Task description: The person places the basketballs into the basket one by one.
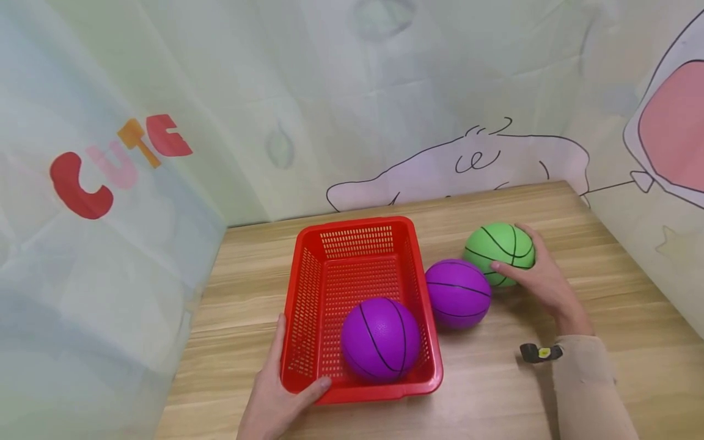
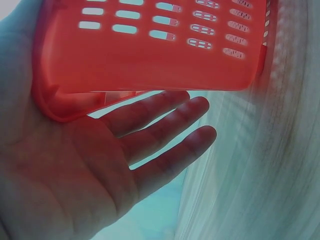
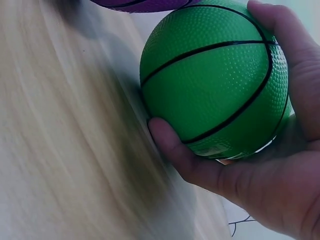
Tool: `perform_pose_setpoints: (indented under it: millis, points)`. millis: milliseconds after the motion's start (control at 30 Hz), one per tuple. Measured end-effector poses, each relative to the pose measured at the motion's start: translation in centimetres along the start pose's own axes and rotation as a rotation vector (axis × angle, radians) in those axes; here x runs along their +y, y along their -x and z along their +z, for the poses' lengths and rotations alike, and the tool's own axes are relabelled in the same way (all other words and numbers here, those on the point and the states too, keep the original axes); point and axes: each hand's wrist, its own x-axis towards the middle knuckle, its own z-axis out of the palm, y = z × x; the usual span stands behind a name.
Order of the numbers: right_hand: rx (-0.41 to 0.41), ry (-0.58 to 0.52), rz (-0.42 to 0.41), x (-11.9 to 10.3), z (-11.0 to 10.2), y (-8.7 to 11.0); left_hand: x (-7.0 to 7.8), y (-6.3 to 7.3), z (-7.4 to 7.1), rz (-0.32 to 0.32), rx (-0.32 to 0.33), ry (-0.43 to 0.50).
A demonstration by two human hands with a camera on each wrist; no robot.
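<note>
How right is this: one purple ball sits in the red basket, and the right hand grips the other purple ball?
The last part is wrong: the right hand grips the green ball, as the head view shows. The rest stands.

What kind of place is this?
Possibly an indoor play corner or a staged booth: a cartoon-printed fabric backdrop encloses a wood-grain table, with a basket and toy balls on it.
</note>
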Motion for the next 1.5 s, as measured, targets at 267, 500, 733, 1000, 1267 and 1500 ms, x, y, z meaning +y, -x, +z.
perform_pose_setpoints:
  millis: [267, 500, 733, 1000, 1267, 1500]
  points:
    - [0.021, -0.012, -0.002, -0.1, 0.3, 0.1, 0.0, 0.0, 0.0, 0.006, 0.002, 0.006]
    - [0.034, -0.008, 0.001, -0.2, 0.4, 0.1, 0.0, 0.0, 0.0, -0.006, 0.002, 0.027]
    - [0.038, -0.007, -0.005, 0.1, 0.6, -0.2, 0.0, 0.1, -0.1, 0.007, 0.013, 0.016]
    - [0.059, 0.018, -0.015, 0.1, 0.7, 0.1, -0.1, 0.1, 0.1, 0.012, 0.019, 0.017]
    - [0.097, 0.011, -0.011, -0.3, 0.8, 0.4, -0.3, 0.1, 0.1, 0.046, 0.022, 0.017]
    - [0.191, -0.062, -0.009, -1.1, 0.3, 0.6, -0.1, 0.0, 0.1, 0.020, 0.012, 0.026]
